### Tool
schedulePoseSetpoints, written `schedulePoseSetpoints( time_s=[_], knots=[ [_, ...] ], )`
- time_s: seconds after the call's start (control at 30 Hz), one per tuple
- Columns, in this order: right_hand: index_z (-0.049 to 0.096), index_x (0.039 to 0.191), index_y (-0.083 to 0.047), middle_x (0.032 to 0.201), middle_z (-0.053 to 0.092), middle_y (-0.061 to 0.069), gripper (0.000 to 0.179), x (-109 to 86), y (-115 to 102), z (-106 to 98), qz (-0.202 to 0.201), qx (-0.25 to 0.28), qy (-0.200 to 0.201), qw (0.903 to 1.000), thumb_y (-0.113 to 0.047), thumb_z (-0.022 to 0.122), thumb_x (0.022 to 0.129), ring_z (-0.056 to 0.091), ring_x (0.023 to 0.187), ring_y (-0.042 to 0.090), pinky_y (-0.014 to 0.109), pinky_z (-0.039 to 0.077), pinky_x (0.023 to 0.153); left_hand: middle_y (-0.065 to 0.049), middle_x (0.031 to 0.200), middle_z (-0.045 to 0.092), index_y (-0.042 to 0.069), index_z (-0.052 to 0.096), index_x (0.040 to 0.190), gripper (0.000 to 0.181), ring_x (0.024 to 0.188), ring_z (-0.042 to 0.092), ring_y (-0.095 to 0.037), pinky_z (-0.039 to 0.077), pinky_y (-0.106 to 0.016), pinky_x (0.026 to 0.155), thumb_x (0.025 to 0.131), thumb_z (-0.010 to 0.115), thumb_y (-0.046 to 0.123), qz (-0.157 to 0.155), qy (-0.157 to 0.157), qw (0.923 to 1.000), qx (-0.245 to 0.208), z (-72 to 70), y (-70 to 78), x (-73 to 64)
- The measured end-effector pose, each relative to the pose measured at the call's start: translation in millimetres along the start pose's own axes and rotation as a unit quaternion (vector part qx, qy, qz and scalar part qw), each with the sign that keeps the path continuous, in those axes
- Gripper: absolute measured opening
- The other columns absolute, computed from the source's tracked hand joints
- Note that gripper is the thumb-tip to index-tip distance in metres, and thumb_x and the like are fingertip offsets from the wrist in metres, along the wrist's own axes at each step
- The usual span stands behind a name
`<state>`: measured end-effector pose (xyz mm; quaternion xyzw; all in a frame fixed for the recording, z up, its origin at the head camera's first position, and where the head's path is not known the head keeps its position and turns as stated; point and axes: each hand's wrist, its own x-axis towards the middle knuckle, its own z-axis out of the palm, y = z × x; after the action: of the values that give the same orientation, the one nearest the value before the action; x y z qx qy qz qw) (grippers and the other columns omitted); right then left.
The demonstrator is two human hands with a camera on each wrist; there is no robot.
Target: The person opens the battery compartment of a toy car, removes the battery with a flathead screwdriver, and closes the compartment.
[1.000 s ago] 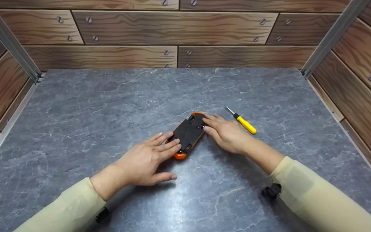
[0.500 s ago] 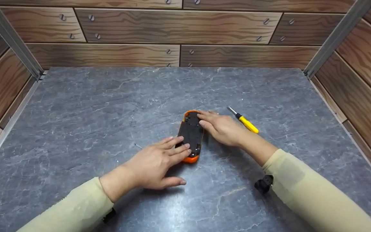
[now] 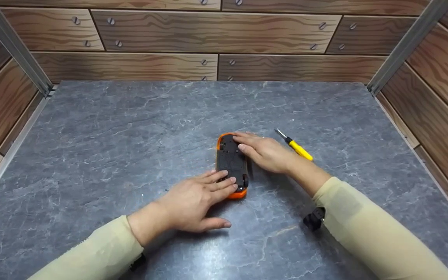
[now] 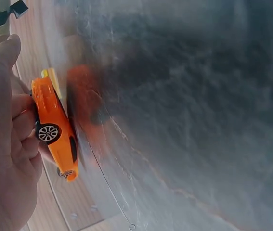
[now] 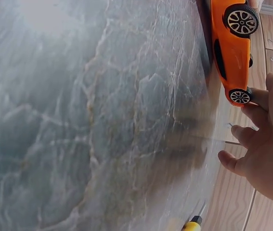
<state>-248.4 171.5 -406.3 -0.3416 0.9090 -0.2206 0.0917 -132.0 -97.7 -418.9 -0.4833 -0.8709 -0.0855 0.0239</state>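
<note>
While car lies overturned, screwdriver nearby

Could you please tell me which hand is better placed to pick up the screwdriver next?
Probably the right hand: the screwdriver lies close on its outer side, while the left hand is farther away, its fingers on the upturned toy car.

head: above, forward-down | wrist views: low, close, along tabletop | both share: orange car
</note>
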Motion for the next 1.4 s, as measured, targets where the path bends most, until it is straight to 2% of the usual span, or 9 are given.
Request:
schedulePoseSetpoints(
  time_s=[0.1,0.3,0.5,0.63,0.8,0.93,1.07,1.23,1.4],
  knots=[
    [0.047,0.161,-0.011,0.169,0.038,0.008,0.052,-1.2,2,1,-0.005,0.002,0.003,1.0000,-0.036,0.038,0.116,0.034,0.156,0.030,0.052,0.028,0.127,-0.008,0.165,0.044,0.008,0.046,0.161,0.085,0.156,0.033,-0.029,0.021,-0.040,0.130,0.103,0.051,0.069,0.001,0.008,0.9999,-0.011,1.6,1.6,1.4],
    [0.043,0.164,-0.015,0.170,0.036,0.007,0.054,-5.8,4,2,-0.014,0.010,0.015,0.9997,-0.040,0.039,0.116,0.033,0.156,0.027,0.051,0.029,0.126,-0.007,0.167,0.041,0.009,0.045,0.162,0.083,0.158,0.029,-0.029,0.028,-0.042,0.127,0.102,0.056,0.066,-0.008,0.027,0.9970,-0.073,3.9,2.7,0.6],
    [0.047,0.162,-0.015,0.166,0.043,0.006,0.054,-14.3,3,-2,-0.008,0.039,0.065,0.9971,-0.040,0.044,0.115,0.040,0.152,0.027,0.051,0.033,0.125,-0.009,0.169,0.037,0.009,0.041,0.164,0.085,0.158,0.028,-0.029,0.032,-0.048,0.124,0.100,0.064,0.061,-0.038,0.067,0.9891,-0.126,-2.9,-2.4,2.6],
    [0.051,0.159,-0.012,0.160,0.052,0.006,0.053,-19.8,3,-4,0.009,0.074,0.102,0.9919,-0.037,0.053,0.113,0.049,0.147,0.027,0.051,0.042,0.119,-0.011,0.171,0.033,0.012,0.036,0.166,0.090,0.157,0.030,-0.028,0.033,-0.051,0.123,0.098,0.070,0.060,-0.088,0.089,0.9777,-0.169,-7.6,-8.2,4.6],
    [0.056,0.154,-0.009,0.150,0.061,0.012,0.051,-23.7,5,0,0.044,0.162,0.128,0.9775,-0.028,0.064,0.108,0.060,0.135,0.030,0.051,0.051,0.110,-0.007,0.171,0.032,0.018,0.032,0.169,0.098,0.155,0.033,-0.022,0.031,-0.046,0.125,0.092,0.076,0.060,-0.154,0.107,0.9537,-0.235,-6.9,-18.4,6.5],
    [0.057,0.153,-0.006,0.146,0.062,0.019,0.053,-25.7,6,5,0.064,0.235,0.127,0.9616,-0.024,0.070,0.105,0.062,0.131,0.033,0.048,0.051,0.110,-0.003,0.172,0.031,0.020,0.028,0.170,0.106,0.155,0.033,-0.019,0.030,-0.043,0.126,0.087,0.082,0.059,-0.195,0.111,0.9328,-0.282,-0.5,-26.4,9.0],
    [0.057,0.152,-0.007,0.146,0.062,0.018,0.055,-28.0,8,10,0.076,0.270,0.114,0.9530,-0.024,0.073,0.103,0.062,0.133,0.033,0.048,0.050,0.111,-0.002,0.172,0.030,0.023,0.023,0.171,0.119,0.154,0.034,-0.021,0.029,-0.044,0.126,0.079,0.089,0.061,-0.228,0.108,0.9176,-0.307,7.0,-31.6,12.3],
    [0.059,0.150,-0.007,0.142,0.065,0.019,0.054,-27.9,9,15,0.065,0.293,0.103,0.9483,-0.022,0.076,0.101,0.063,0.131,0.033,0.047,0.051,0.111,-0.006,0.170,0.035,0.023,0.021,0.171,0.131,0.152,0.038,-0.023,0.031,-0.044,0.125,0.070,0.095,0.060,-0.236,0.110,0.9092,-0.325,14.6,-35.8,14.5],
    [0.058,0.150,-0.010,0.142,0.065,0.017,0.054,-26.8,9,19,0.064,0.301,0.087,0.9475,-0.022,0.076,0.100,0.064,0.129,0.032,0.045,0.051,0.111,-0.010,0.166,0.042,0.022,0.021,0.171,0.135,0.148,0.044,-0.025,0.033,-0.046,0.124,0.067,0.100,0.054,-0.237,0.103,0.9038,-0.341,15.6,-37.2,16.2]
  ],
)
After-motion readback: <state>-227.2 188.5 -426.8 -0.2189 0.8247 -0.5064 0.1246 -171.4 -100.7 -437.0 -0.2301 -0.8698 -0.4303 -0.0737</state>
